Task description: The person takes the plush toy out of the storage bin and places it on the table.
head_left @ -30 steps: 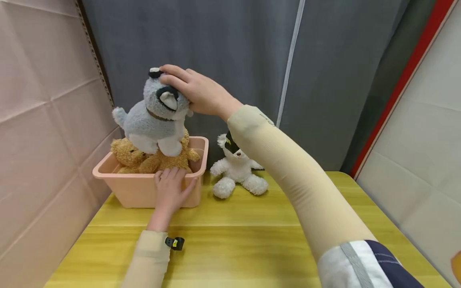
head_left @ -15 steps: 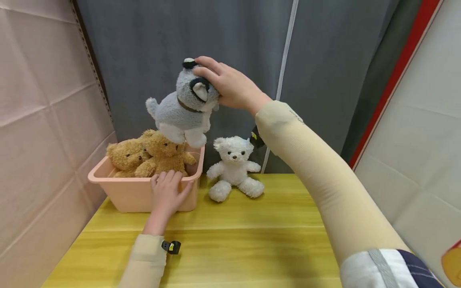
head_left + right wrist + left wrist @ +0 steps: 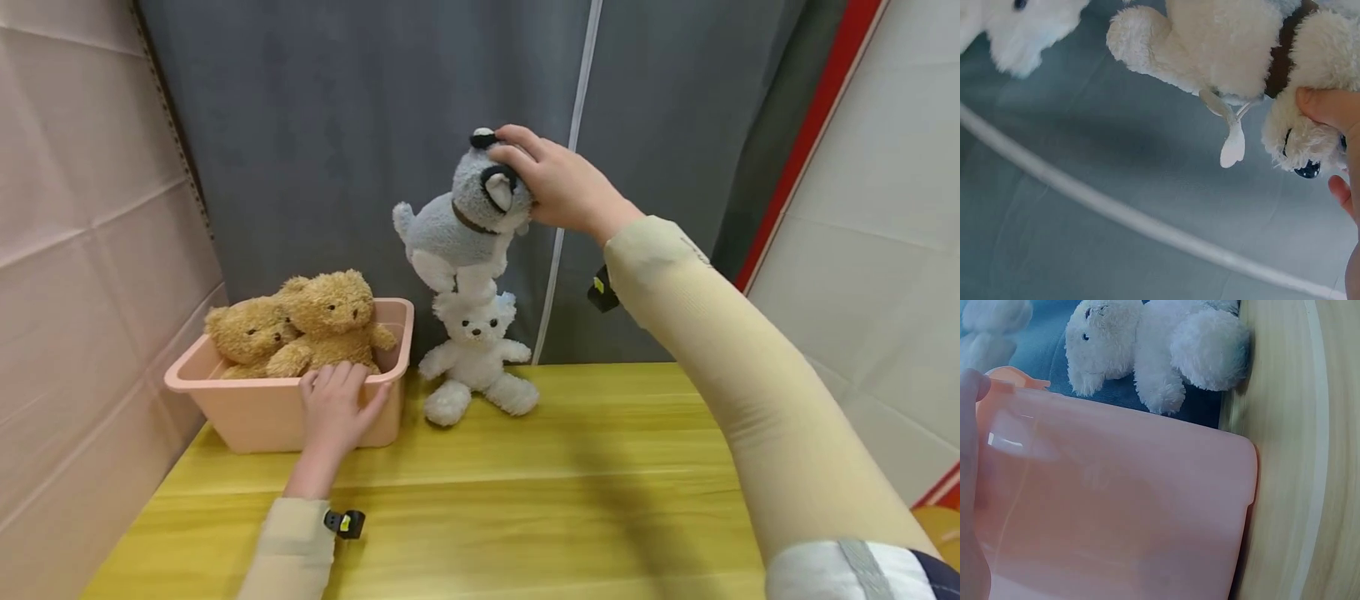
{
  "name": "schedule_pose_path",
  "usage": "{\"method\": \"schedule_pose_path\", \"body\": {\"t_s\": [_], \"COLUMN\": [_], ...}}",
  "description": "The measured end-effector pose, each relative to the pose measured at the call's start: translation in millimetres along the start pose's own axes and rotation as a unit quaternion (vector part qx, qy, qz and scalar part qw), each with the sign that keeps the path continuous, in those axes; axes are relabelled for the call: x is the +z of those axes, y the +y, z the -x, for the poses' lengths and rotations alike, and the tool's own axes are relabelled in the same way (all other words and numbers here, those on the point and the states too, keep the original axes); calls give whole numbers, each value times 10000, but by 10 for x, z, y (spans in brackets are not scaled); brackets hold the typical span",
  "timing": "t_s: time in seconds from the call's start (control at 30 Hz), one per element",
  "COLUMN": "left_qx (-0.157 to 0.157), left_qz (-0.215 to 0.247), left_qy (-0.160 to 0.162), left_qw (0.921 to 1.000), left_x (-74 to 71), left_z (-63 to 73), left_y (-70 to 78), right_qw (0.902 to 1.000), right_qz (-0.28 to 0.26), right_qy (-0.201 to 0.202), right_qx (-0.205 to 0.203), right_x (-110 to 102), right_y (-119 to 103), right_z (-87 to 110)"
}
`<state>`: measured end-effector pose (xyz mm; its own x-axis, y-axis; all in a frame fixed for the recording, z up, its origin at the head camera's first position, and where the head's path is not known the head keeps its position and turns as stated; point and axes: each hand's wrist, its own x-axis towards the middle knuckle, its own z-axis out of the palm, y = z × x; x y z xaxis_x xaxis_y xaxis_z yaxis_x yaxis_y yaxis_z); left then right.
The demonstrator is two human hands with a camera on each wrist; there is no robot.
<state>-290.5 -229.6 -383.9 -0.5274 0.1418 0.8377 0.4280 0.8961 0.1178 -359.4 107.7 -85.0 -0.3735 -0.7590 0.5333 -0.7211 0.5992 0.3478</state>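
Observation:
In the head view my right hand point(image 3: 566, 183) grips a grey-and-white plush dog point(image 3: 446, 229) by its head, holding it up in the air. Its paws overlap the top of a white teddy bear point(image 3: 476, 362) sitting on the table. The right wrist view shows my thumb point(image 3: 1329, 107) pressed against the dog's muzzle, beside its brown collar. My left hand point(image 3: 333, 412) holds the front rim of a pink plastic bin point(image 3: 255, 417), fingers hooked over the edge. Two brown teddy bears point(image 3: 333, 312) sit inside the bin, leaning together.
The yellow wood-grain table point(image 3: 487, 500) runs back to a grey curtain point(image 3: 337, 150). A pale quilted wall point(image 3: 90, 292) stands close on the left of the bin. Another white panel point(image 3: 870, 208) with a red edge rises on the right.
My right hand has carried the plush dog rightward, from above the bin to above the white teddy bear. The left hand has stayed on the bin's rim. The view has shifted slightly.

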Motion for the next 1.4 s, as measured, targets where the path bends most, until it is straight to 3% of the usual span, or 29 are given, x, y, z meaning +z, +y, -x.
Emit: {"method": "schedule_pose_path", "body": {"t_s": [0.2,0.47,0.83,1.1,1.4], "left_qx": [-72,-129,-46,-78,-127], "left_qz": [-14,-142,-157,-198,-149], "left_qy": [-57,-132,1,-55,-124], "left_qw": [10000,9997,9999,9998,9997], "left_x": [-33,-52,-66,-58,-31], "left_z": [17,3,-8,-14,-7], "left_y": [-48,-94,-87,-59,-30], "right_qw": [9989,9903,9813,9614,9346], "right_qz": [51,88,-263,-800,-976], "right_qy": [-200,-767,-1134,-1624,-2340], "right_qx": [423,1158,1532,2074,2496], "right_x": [-69,-196,-171,-61,89], "right_y": [197,346,495,536,580], "right_z": [282,589,831,941,1112]}}
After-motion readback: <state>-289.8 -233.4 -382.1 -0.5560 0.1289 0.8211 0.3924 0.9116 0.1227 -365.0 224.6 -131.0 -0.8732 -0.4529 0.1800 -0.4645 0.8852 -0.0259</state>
